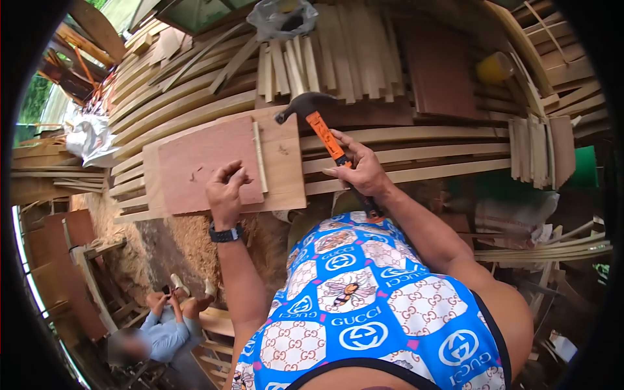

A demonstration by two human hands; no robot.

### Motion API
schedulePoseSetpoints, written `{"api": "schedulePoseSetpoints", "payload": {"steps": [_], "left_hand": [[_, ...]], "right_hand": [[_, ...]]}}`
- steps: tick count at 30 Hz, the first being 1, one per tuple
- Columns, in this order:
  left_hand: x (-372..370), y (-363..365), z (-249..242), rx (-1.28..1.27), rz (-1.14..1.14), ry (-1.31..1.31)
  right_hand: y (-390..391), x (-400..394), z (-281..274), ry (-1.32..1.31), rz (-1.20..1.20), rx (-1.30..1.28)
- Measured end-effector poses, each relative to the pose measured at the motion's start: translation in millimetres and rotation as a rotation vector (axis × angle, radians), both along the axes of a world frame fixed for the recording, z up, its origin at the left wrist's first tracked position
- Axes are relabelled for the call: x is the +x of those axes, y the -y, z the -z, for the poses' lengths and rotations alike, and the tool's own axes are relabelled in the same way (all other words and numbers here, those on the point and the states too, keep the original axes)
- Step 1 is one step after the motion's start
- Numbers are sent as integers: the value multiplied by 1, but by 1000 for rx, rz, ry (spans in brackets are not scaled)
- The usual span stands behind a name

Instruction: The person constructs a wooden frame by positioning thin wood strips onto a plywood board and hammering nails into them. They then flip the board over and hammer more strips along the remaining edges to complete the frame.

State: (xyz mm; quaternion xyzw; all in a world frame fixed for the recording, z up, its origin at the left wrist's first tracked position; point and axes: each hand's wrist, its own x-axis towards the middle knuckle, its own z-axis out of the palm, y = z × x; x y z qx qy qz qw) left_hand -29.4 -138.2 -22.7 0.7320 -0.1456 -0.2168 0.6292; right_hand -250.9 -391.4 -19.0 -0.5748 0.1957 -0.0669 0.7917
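Note:
My right hand (361, 166) is closed round the orange and black handle of a claw hammer (323, 133), its dark head up and to the left above the boards. Over the lower right part of a reddish plywood panel (201, 159) is my left hand (227, 188), its fingers curled together; whether a small thing is pinched in them cannot be made out. The panel lies on a larger pale board (286, 162). A thin pale strip (260, 156) runs along the panel's right edge. Some small dark bits, perhaps nails, lie on the panel.
Long wooden slats (416, 156) run under the boards. Bundled short strips (351, 52) and a plastic bag (283, 19) are at the top. A yellow container (495, 67) stands upper right. Another person (162, 331) sits at lower left, near sawdust (195, 253).

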Motion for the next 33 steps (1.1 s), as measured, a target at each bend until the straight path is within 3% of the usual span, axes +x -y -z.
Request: {"api": "schedulePoseSetpoints", "payload": {"steps": [4,7,10,14,18,20,21,24,27,33], "left_hand": [[8,-17,9,-19,-24,26],[7,-23,12,-5,-52,128],[14,-28,8,-4,-91,-23],[25,-14,3,-19,-78,23],[35,1,8,25,25,174],[34,13,8,-5,31,129],[34,17,9,-64,43,72],[39,26,13,-11,67,88],[43,39,15,51,120,107],[19,46,14,139,259,111]], "right_hand": [[13,-4,15,70,360,-58],[43,1,38,74,502,-77],[75,12,59,11,558,-160],[85,20,57,-14,568,-211],[93,21,92,-36,612,-417],[88,17,92,-180,684,-697],[76,14,79,-266,761,-1031],[36,16,43,-39,791,-1156],[-8,26,44,177,327,-1139],[-9,118,64,220,213,-1242]]}}
